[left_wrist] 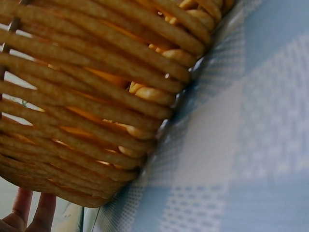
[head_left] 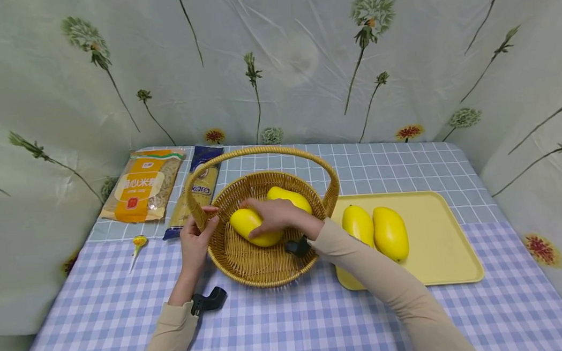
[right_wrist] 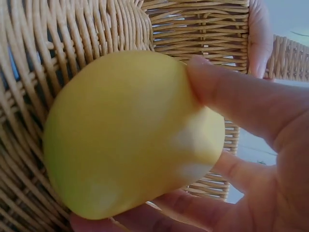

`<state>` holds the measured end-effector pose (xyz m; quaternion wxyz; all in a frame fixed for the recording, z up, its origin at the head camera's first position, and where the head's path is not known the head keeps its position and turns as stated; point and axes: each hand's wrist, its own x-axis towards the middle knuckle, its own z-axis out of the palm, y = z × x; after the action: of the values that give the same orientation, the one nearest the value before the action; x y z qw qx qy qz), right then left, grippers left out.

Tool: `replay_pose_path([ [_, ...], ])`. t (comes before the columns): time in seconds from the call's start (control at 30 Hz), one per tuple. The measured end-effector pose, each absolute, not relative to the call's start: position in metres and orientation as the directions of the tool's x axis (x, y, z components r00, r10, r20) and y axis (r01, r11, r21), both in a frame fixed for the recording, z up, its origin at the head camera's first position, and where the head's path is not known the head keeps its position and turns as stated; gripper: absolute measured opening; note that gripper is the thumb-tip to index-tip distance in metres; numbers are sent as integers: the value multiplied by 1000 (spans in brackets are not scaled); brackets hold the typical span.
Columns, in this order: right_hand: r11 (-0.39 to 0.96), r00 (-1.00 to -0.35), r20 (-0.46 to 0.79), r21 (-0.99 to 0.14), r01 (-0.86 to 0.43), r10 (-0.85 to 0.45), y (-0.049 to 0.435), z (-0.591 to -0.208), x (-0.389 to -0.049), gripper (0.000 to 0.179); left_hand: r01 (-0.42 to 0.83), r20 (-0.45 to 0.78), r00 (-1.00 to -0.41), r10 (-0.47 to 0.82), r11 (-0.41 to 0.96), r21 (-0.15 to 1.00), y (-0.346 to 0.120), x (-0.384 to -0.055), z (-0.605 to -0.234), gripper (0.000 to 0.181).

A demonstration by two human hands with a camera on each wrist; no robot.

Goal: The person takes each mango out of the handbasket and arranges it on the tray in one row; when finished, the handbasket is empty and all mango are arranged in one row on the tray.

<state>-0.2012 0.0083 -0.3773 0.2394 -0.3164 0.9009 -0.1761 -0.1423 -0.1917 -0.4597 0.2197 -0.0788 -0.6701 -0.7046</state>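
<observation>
A round wicker basket point(head_left: 247, 261) with a tall arched handle stands mid-table. My left hand point(head_left: 194, 250) grips its left rim at the foot of the handle, thumb on the inner side. In the left wrist view, two of its fingers point(left_wrist: 42, 212) show beyond the woven wall. Inside the basket, my right hand point(head_left: 281, 216) holds a yellow mango point(right_wrist: 130, 135), thumb on one side and fingers round the other. The mango lies close against the wickerwork. Behind that hand, a second mango point(head_left: 287, 195) rests against the basket's far wall, partly covered.
Right of the basket, a yellow tray point(head_left: 435, 241) bears two mangoes point(head_left: 390, 234), and my right forearm crosses its near left corner. At the back left lie an orange-labelled food bag point(head_left: 139, 187) and a blue-ended pasta packet point(head_left: 203, 188). A lollipop point(head_left: 139, 243) lies nearer.
</observation>
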Motion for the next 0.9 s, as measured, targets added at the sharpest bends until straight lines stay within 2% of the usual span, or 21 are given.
replay_pose_path([
  [0.43, 736, -651, -352, -407, -541, -673, 24, -368, -191, 71, 414, 405, -889, -214, 5, 910, -191, -143, -461, 22],
  [0.9, 675, -722, -109, -471, -568, -683, 60, -342, -162, 73, 370, 365, -901, -236, 25, 929, -190, -141, -456, 23],
])
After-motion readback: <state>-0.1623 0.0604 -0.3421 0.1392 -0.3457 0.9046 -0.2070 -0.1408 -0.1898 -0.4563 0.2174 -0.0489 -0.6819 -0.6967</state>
